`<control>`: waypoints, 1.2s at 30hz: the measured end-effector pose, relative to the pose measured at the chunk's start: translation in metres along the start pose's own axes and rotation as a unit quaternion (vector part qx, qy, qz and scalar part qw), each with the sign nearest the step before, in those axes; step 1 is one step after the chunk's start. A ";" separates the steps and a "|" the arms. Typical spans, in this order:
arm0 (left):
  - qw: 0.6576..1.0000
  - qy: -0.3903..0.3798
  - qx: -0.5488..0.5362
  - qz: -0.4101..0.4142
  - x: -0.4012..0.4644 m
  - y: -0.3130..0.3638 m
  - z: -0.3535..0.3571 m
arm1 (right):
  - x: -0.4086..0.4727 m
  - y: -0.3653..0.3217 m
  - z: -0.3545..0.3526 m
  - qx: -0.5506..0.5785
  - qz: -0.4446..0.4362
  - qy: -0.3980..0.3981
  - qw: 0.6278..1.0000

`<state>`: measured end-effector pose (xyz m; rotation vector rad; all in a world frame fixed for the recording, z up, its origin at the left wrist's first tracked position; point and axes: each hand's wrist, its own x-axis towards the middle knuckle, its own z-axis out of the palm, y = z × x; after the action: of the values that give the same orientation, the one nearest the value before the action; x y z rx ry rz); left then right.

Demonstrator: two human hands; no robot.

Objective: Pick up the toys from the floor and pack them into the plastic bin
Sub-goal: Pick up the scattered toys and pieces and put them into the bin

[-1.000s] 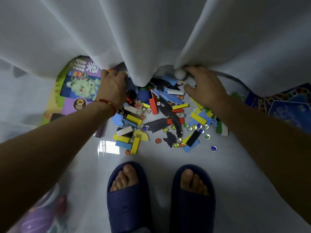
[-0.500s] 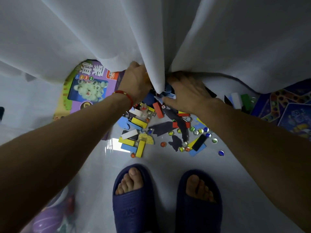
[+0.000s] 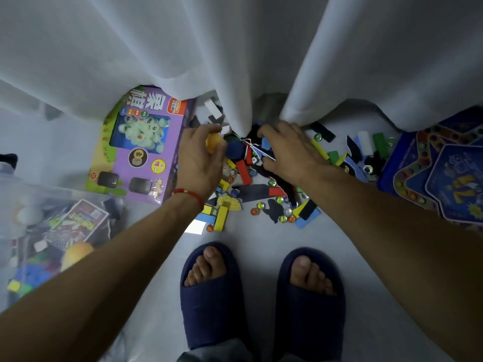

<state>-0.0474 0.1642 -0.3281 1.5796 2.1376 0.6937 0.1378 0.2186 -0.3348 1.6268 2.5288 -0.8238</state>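
Note:
A heap of small toys (image 3: 261, 189) lies on the pale floor below a white curtain: coloured wooden blocks, dark foam shapes and glass marbles. My left hand (image 3: 200, 160) is curled around an orange ball (image 3: 213, 142) at the heap's far left, beside a dark blue round piece (image 3: 235, 150). My right hand (image 3: 290, 150) rests palm down on the blocks and foam pieces, fingers bent; what it grips, if anything, is hidden. The clear plastic bin (image 3: 47, 231) stands at the left, holding a printed box, blocks and a yellow ball.
A purple chess-set box (image 3: 141, 142) lies flat left of the heap. A blue star-shaped game board (image 3: 441, 178) lies at the right. The white curtain (image 3: 235, 61) hangs over the heap's far side. My feet in blue slippers (image 3: 261, 304) stand just before the heap.
Both hands came out from under the curtain toward me. The left hand now holds an orange ball. The view shifted so the plastic bin shows at the left.

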 end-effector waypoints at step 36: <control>0.658 -0.083 -0.685 -0.301 -0.156 0.065 -0.234 | -0.149 -0.227 -0.192 -0.095 -0.234 -0.128 0.959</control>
<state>-0.0888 -0.0060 -0.0988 0.0638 1.1017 1.3155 0.0613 0.1062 -0.0308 0.8139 2.7245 -0.7246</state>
